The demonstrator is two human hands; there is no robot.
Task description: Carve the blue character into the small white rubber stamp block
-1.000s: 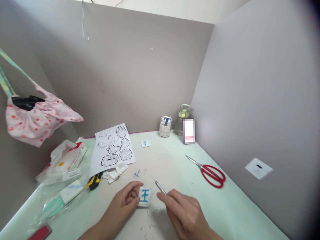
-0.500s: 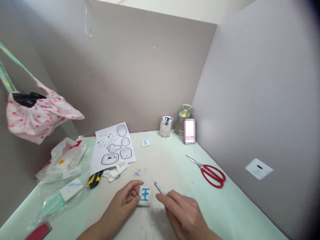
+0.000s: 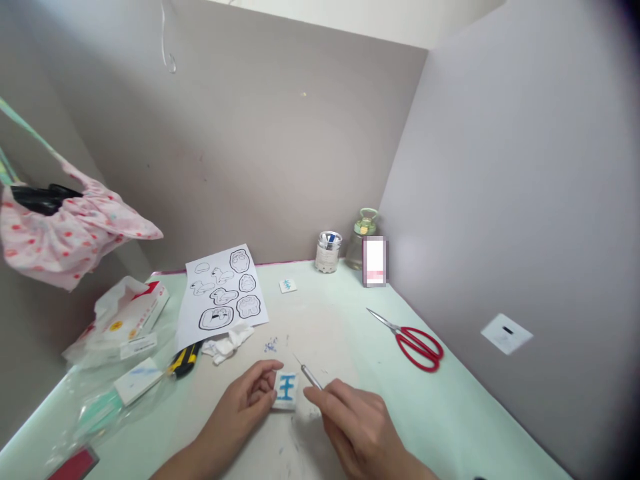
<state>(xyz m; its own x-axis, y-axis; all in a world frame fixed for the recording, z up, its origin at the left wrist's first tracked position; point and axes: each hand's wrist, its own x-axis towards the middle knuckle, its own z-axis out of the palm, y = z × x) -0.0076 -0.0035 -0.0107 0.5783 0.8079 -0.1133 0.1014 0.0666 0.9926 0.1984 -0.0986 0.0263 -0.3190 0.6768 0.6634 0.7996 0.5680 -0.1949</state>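
Between its thumb and fingers, my left hand [image 3: 247, 397] grips the left edge of a small white block [image 3: 286, 391] bearing a blue character. My right hand [image 3: 353, 417] is closed round the metal handle of a thin-bladed craft knife [image 3: 311, 377]. The knife's fine tip points up and left, just above and to the right of the block, apart from it. Dark blue crumbs [image 3: 271, 345] lie on the worn beige patch of the table beyond the block. Farther back lies a second white piece [image 3: 287, 286] with a blue character.
Red-handled scissors [image 3: 419, 347] lie at right. A sheet of outline drawings [image 3: 220, 287], crumpled tissue [image 3: 227, 343] and a yellow-black utility knife [image 3: 185, 360] are at left, near plastic packaging [image 3: 103, 407]. At the back stand a pen jar [image 3: 328, 257], a bottle [image 3: 356, 250] and a phone [image 3: 375, 262].
The whole view has shifted slightly, so everything appears a little farther left. Both hands keep their hold on the block and the craft knife, with little other visible movement.
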